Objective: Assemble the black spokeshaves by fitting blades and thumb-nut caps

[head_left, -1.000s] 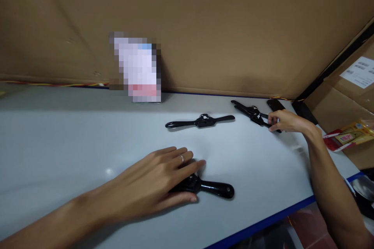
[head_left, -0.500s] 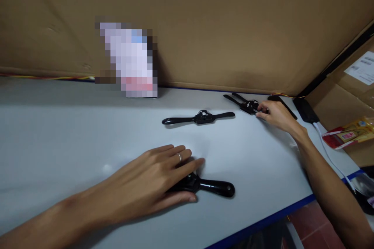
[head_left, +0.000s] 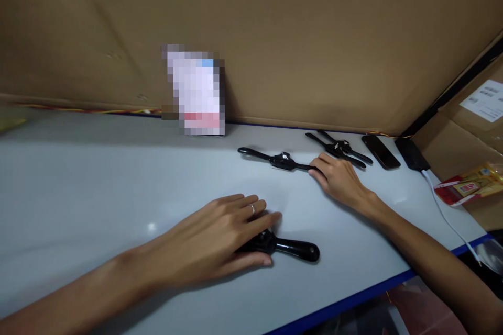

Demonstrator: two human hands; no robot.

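Note:
My left hand (head_left: pixel 230 230) lies over a black spokeshave (head_left: pixel 296 249) on the table. Its thumb runs along the near side and its fingers stretch across the far side, hiding the tool's left handle and part of its body. Farther back, my right hand (head_left: pixel 340 178) pinches the right handle end of a second black spokeshave (head_left: pixel 283 160), which lies on the table with its left handle pointing away from me. Just beyond the right hand, two more black spokeshaves (head_left: pixel 340 147) lie side by side, close together.
A black phone (head_left: pixel 381 152) and a dark block with a white cable (head_left: pixel 412 154) are at the back right. Cardboard (head_left: pixel 294 36) stands behind the table (head_left: pixel 98 178); a blurred-out card (head_left: pixel 200 94) leans on it. A red and yellow packet (head_left: pixel 467 186) hangs at the right.
My right hand has let go of the back spokeshaves and moved left onto the middle one's handle; that spokeshave has turned slightly. The left hand stays on its spokeshave. The view has shifted slightly.

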